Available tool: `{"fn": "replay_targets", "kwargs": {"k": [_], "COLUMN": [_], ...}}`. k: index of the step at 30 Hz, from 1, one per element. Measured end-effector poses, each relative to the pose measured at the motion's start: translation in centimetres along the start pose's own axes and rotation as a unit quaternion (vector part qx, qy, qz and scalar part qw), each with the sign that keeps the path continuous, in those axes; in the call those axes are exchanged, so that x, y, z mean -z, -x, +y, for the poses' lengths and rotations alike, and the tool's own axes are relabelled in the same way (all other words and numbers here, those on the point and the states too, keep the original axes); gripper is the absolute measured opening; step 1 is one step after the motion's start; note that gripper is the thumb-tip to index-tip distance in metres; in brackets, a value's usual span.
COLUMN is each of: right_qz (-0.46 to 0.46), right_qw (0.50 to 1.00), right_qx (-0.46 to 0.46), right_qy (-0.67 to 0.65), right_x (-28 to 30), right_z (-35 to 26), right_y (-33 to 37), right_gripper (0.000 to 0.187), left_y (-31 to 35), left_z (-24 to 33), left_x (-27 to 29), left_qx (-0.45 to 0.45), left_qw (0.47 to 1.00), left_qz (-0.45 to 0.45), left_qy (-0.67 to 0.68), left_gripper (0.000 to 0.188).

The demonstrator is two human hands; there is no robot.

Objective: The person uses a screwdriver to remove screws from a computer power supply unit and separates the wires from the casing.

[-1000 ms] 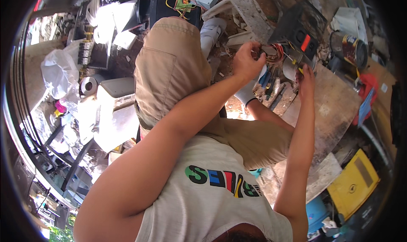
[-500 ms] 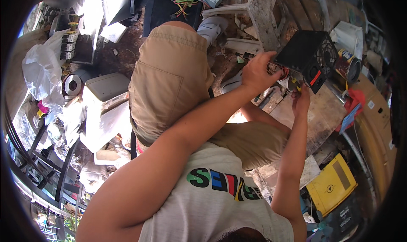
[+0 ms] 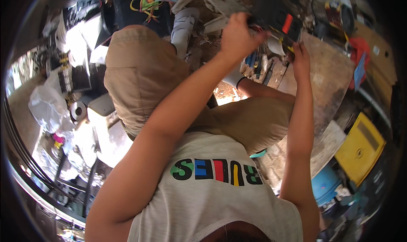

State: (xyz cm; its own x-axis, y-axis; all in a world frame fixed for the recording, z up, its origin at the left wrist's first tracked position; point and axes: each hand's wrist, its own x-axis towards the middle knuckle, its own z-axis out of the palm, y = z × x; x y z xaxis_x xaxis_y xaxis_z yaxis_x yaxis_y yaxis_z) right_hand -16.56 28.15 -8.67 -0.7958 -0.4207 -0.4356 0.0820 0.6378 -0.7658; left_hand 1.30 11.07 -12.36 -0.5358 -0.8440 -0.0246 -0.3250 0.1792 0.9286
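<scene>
a person has both hands at a black box, the right one with a tool.
the box (image 3: 271, 6) sits at the upper right, tilted, its red patch (image 3: 287, 24) facing the person. the left hand (image 3: 239, 35) is at its near left edge, fingers curled; blur hides whether they grasp box or wires. the right hand (image 3: 300, 60), just below the box, has its fingers closed around the yellow-handled tool (image 3: 291, 49). a brown board (image 3: 326, 83) lies under the right forearm, a yellow panel (image 3: 360, 151) farther right.
</scene>
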Motion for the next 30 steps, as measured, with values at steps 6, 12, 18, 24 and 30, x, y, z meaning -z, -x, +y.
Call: {"fn": "replay_targets", "kwargs": {"k": [6, 12, 18, 24, 30], "right_qz": [0.01, 0.068, 0.033, 0.015, -0.109], "right_qw": [0.991, 0.956, 0.97, 0.975, 0.98], "right_qx": [0.104, 0.241, 0.204, 0.22, 0.149], "right_qy": [0.082, 0.154, 0.128, 0.035, 0.072], "right_x": [-0.2, -1.1, -1.2, -1.2, -1.5], "right_z": [-1.7, -1.8, -3.6, -1.8, -2.5], "right_y": [1.1, 2.5, 4.7, 4.2, 3.2], "right_gripper": [0.046, 0.043, 0.041, 0.04, 0.041], "left_y": [-2.8, -7.3, -7.6, -7.0, -8.7], "left_z": [0.4, -3.0, 1.0, 0.8, -0.3], "left_x": [0.6, 1.0, 2.3, 1.7, 3.5], "left_qx": [0.022, 0.13, 0.221, 0.229, 0.228], "left_qw": [0.993, 0.965, 0.923, 0.932, 0.918], "left_qz": [-0.11, -0.227, -0.298, -0.264, -0.29], "left_qy": [-0.03, -0.02, 0.103, 0.097, 0.146], "left_gripper": [0.053, 0.03, 0.014, 0.013, 0.017]}}
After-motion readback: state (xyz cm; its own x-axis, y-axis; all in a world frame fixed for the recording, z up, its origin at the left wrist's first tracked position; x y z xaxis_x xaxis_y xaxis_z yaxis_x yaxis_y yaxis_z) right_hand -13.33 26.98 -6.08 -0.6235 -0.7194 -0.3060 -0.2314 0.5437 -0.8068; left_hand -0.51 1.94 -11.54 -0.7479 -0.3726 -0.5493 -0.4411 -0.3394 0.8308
